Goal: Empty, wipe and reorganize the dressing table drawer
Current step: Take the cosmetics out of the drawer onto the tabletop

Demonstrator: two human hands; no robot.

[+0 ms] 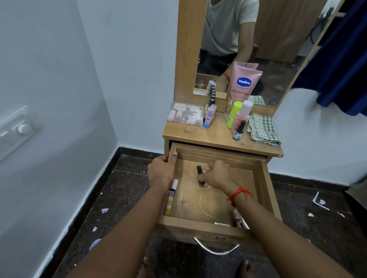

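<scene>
Presently the drawer (196, 221) of the dressing table stands pulled well out below the counter (209, 137), and most of its scratched wooden floor is bare. The left hand (161, 173) grips the drawer's left wall near the back corner, fingers wrapped over the top edge. The right hand (215, 174), with a red thread (240, 192) tied at the wrist, reaches into the middle of the drawer, its fingers curled round a small dark bottle (199, 169). Whether the bottle rests on the drawer floor or is just above it cannot be told.

A slim tube (170, 197) with a pink cap lies inside the drawer along the left wall, just below the left wrist. A few small metal pieces (222, 224) sit in the front right corner, partly hidden by the right forearm. A curved metal handle (215, 248) hangs on the drawer front.

On the counter, a clear plastic box (185, 114) sits at the left with lip balm sticks (208, 118) just beside it. A tall pink Vaseline tube (243, 84) leans against the mirror (275, 59). In front of it stand a green stick (233, 113), a pink bottle (242, 116) with a white cap and a small blue bottle (239, 132) with a black cap. A folded checked cloth (263, 129) lies at the right end.
</scene>
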